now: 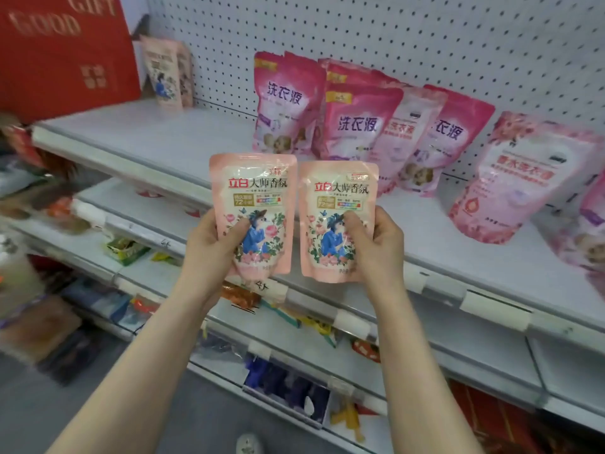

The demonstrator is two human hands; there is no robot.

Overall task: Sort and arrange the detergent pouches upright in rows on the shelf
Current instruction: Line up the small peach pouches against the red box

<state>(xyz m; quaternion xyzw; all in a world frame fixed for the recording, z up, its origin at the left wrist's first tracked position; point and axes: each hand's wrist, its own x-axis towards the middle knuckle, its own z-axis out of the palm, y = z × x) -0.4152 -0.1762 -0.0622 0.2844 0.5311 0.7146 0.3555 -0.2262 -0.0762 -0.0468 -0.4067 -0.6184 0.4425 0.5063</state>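
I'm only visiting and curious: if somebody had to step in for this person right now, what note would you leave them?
Left hand grips the left pouch; right hand grips the right pouch, both upright before the shelf.
Done: matching pouches stand back left.
Left: probably set these two beside them, then straighten the leaning magenta pouches and pale pouches into rows.

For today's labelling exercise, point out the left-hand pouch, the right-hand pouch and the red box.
left-hand pouch (255,196): head view, front, above thumb.
right-hand pouch (337,196): head view, front, above thumb.
red box (65,60): head view, front face.
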